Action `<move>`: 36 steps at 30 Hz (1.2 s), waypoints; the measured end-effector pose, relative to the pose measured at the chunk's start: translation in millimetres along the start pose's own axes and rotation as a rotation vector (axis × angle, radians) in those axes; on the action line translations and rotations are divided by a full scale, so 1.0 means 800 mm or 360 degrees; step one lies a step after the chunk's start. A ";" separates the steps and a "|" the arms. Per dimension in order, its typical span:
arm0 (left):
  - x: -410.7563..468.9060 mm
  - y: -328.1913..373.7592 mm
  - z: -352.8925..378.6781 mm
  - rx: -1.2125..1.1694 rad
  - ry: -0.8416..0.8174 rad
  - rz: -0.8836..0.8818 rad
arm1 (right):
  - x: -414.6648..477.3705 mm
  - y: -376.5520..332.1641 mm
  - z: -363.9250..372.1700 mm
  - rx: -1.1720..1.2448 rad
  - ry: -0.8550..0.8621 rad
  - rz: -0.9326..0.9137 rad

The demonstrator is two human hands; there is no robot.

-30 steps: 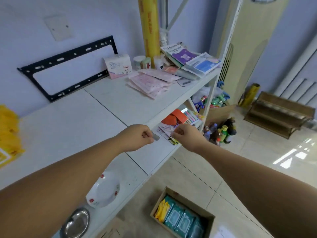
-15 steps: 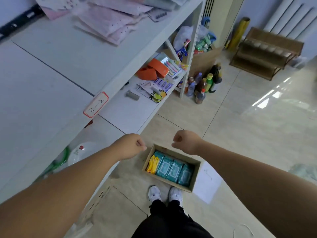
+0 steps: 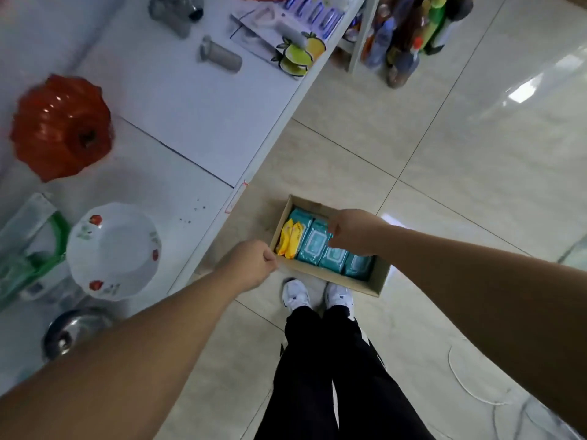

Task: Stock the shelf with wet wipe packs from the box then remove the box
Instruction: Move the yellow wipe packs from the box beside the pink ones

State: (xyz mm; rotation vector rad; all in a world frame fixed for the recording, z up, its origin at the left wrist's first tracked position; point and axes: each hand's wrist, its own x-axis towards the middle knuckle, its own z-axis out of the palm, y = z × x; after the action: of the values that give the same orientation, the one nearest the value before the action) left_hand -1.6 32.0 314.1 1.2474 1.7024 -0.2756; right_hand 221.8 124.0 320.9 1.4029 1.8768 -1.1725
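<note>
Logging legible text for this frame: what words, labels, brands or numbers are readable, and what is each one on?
None can be read.
Teal wipe packs: white lid label, print blurred.
Yellow packs: markings too small.
Shelf-edge tag: seen edge-on, unreadable.
Lemon-print card: pictures only, no legible words.
Bottles: labels blurred.

Soft daylight, floor tiles (image 3: 527, 90) glaring, blurred wide-angle edges.
</note>
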 end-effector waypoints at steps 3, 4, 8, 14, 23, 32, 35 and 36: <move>0.056 -0.021 0.045 -0.0098 -0.0014 -0.0014 | 0.061 0.006 0.030 0.0154 -0.0013 -0.0008; 0.075 -0.029 0.061 -0.0123 -0.0018 -0.0037 | 0.081 0.011 0.042 0.0186 -0.0021 -0.0002; 0.151 -0.055 0.122 -0.0158 -0.0034 -0.0068 | 0.162 0.038 0.098 0.0161 -0.0059 0.0021; 0.250 -0.095 0.186 -0.0205 -0.0043 -0.0133 | 0.268 0.074 0.162 0.0192 -0.0095 0.0058; 0.361 -0.133 0.240 -0.0043 0.0079 -0.0312 | 0.403 0.094 0.218 0.0117 -0.0023 0.0009; 0.411 -0.124 0.283 0.0166 0.0083 -0.0332 | 0.471 0.095 0.247 -0.0099 0.0007 -0.0088; 0.422 -0.129 0.290 0.0220 0.0046 -0.0296 | 0.478 0.099 0.250 -0.0137 0.0015 -0.0097; 0.424 -0.131 0.292 0.0195 0.0090 -0.0320 | 0.480 0.101 0.249 -0.0136 0.0005 -0.0097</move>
State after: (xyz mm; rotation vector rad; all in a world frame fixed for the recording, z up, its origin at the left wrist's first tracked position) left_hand 42.3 37.5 -108.6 1.1819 1.8867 -0.4747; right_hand 152.1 148.6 -113.2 1.3110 1.9601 -1.1058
